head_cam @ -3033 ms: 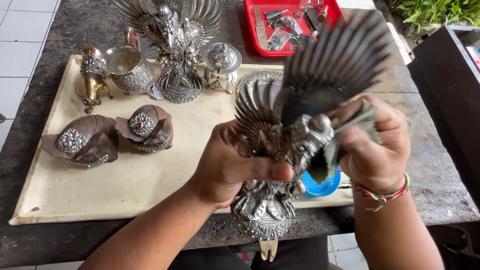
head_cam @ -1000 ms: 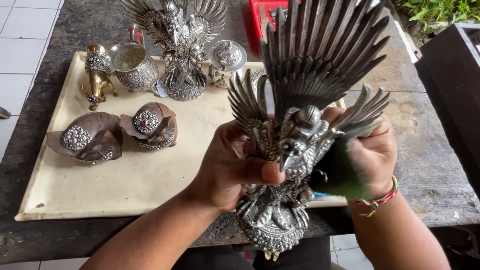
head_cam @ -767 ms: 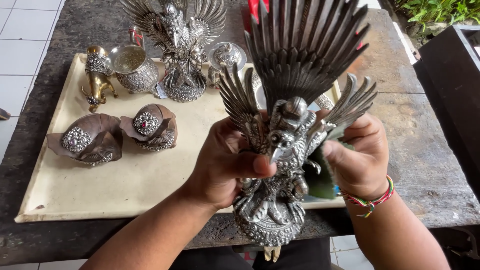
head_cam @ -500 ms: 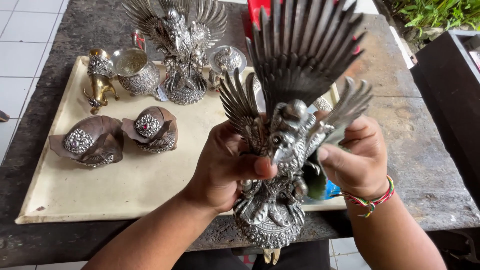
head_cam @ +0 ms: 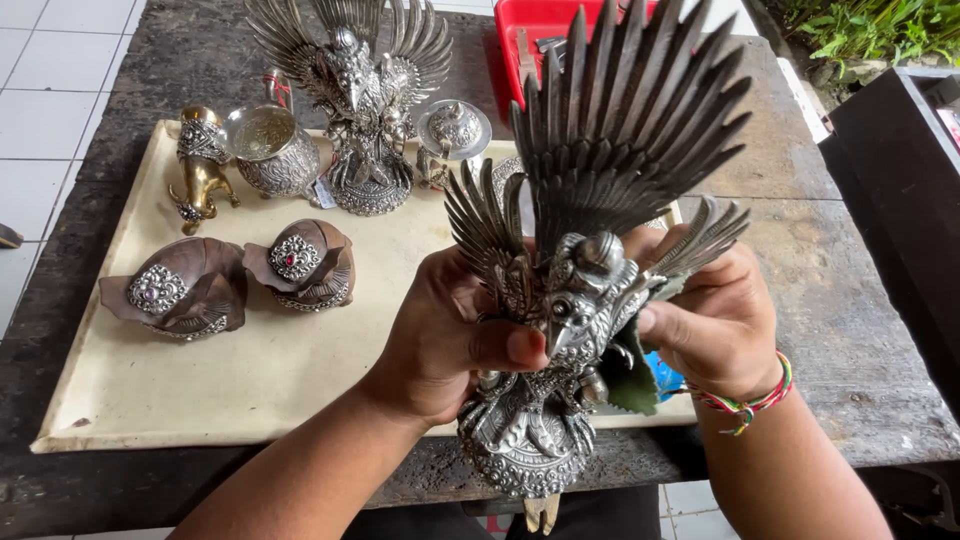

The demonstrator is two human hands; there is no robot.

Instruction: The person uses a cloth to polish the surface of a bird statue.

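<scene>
Left hand (head_cam: 450, 340) and right hand (head_cam: 715, 315) grip a silver winged bird statue (head_cam: 575, 290), green cloth (head_cam: 630, 375) pinched under the right

Desk (head_cam: 860, 330): mat (head_cam: 250, 380) on it, left and centre. On mat, far row, left to right: small figurine (head_cam: 200, 165), bowl (head_cam: 270, 148), winged statue (head_cam: 358, 95), lidded pot (head_cam: 453, 130). Nearer, left: two shell pieces (head_cam: 172, 290) (head_cam: 300, 265), side by side. Tray (head_cam: 535, 30) at far edge, right of statue. Held statue (head_cam: 570, 280) over near edge, between left hand (head_cam: 440, 340) and right hand (head_cam: 720, 320).
</scene>
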